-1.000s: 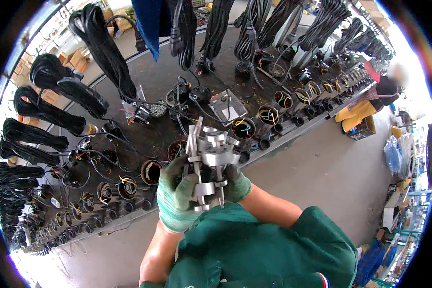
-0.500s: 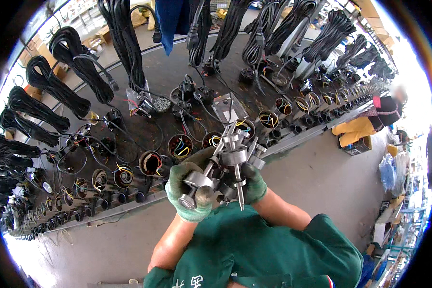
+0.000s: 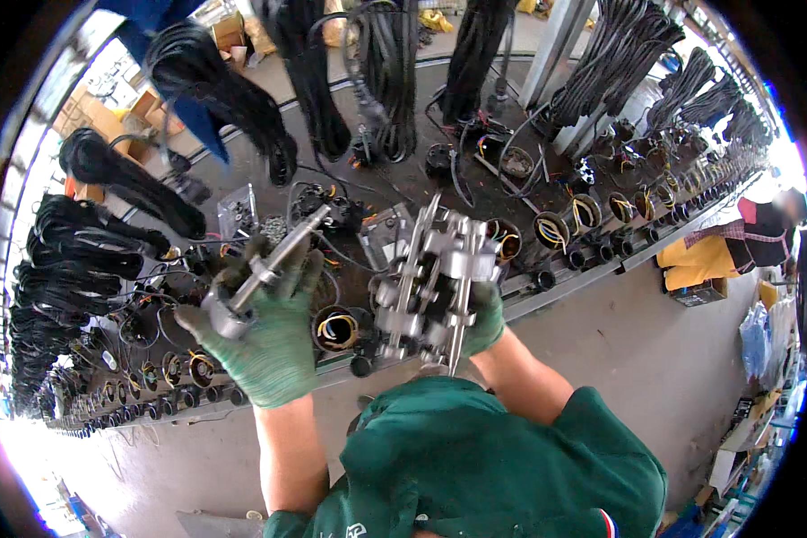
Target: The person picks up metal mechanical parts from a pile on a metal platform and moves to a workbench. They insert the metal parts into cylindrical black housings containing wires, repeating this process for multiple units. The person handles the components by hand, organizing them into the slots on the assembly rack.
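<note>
My left hand (image 3: pixel 273 359), in a green glove with dark fingertips, is turned palm up with a steel motor rotor (image 3: pixel 231 316) on it. The rotor's long shaft (image 3: pixel 287 244) slants up to the right across the fingers, which are partly spread. My right hand (image 3: pixel 486 321), gloved the same way, is closed round a bundle of several more rotors with shafts (image 3: pixel 462 264). Much of that hand is hidden behind the bundle. Between the two hands, a round motor housing (image 3: pixel 335 328) with yellow, white and blue wires stands at the bench edge.
Rows of wired motor housings (image 3: pixel 551 230) line the edge of the dark bench (image 3: pixel 394 184). Coiled black cables (image 3: pixel 480 63) hang above it. A clear bag (image 3: pixel 238 213) of small parts lies behind my left hand. Someone in yellow trousers (image 3: pixel 701 262) is at the right.
My left hand has moved left, away from the bundle, carrying one rotor and turning palm up. The bundle stays in my right hand. The whole view has shifted.
</note>
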A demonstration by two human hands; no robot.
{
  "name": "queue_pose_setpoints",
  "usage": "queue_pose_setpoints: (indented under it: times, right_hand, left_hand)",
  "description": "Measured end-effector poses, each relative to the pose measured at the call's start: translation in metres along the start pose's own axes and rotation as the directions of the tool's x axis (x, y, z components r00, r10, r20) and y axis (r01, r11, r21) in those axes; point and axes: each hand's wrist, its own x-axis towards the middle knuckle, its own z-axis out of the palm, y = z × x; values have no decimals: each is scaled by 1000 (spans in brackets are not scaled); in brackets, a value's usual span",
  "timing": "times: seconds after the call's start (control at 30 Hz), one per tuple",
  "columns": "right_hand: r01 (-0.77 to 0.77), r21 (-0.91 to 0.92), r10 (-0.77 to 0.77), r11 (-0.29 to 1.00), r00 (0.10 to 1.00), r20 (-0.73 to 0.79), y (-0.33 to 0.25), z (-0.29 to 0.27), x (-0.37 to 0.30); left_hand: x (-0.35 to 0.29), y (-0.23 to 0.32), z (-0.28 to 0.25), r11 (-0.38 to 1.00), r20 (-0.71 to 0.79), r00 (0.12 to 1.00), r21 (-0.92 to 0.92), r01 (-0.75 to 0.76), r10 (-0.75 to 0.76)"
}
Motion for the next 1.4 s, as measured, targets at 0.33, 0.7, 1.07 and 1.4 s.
queue_pose_setpoints:
  times: [0.33,0.7,1.07,1.4]
  right_hand:
    - [-72,-908,-248,413,950,-188,-315,-87,-1]
    - [-757,-617,62,217,641,-765,-363,-214,65]
    - [-287,-61,-181,-956,741,-646,-355,-243,116]
    - [-39,-772,206,-634,954,-217,-135,26,75]
  left_hand:
    - [-61,13,-85,906,-194,980,422,35,52]
    - [-238,59,-181,945,-741,607,322,-52,286]
    - [-284,43,-210,967,-732,638,241,-86,239]
    - [-155,33,-117,248,-402,912,894,373,79]
